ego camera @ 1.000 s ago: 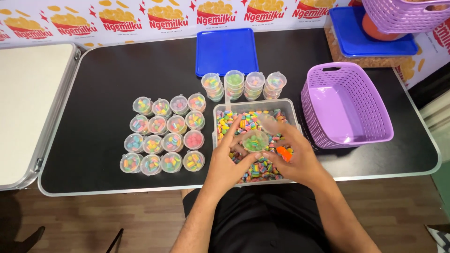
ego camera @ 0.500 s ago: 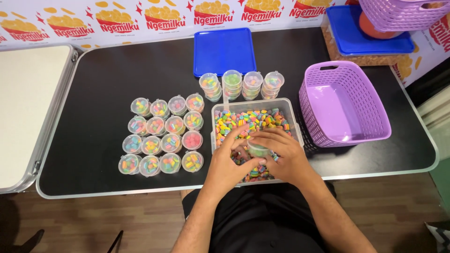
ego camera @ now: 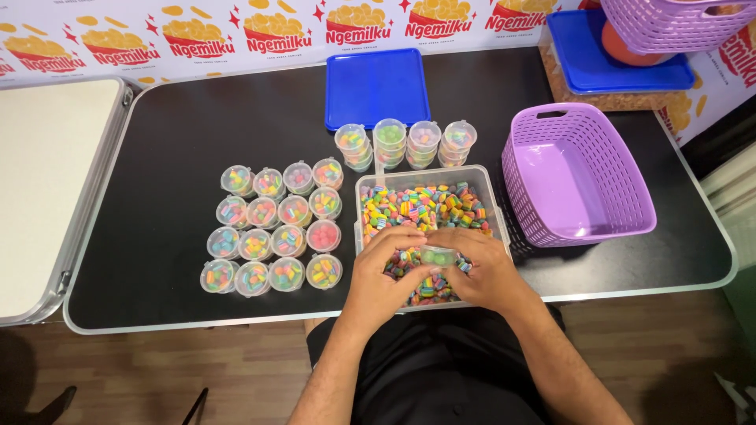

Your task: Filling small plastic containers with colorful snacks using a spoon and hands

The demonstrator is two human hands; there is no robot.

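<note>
both hands, left hand [ego camera: 383, 271] and right hand [ego camera: 482, 270], pinched shut around a small clear cup [ego camera: 438, 256] over the candy tub [ego camera: 370, 189] near the table's front edge, cup mostly hidden by fingers, contents kinda green, filled cups [ego camera: 272, 228] left, purple basket [ego camera: 579, 173] right, open black tabletop [ego camera: 157, 142] toward the back-left corner

Clear glossy plastic cup [ego camera: 438, 255], matt black table [ego camera: 157, 142]

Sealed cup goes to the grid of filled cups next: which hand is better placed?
Left, probably. The left hand is on the side of the grid of filled cups; the right hand, sharing the small cup, would have to cross over.
</note>
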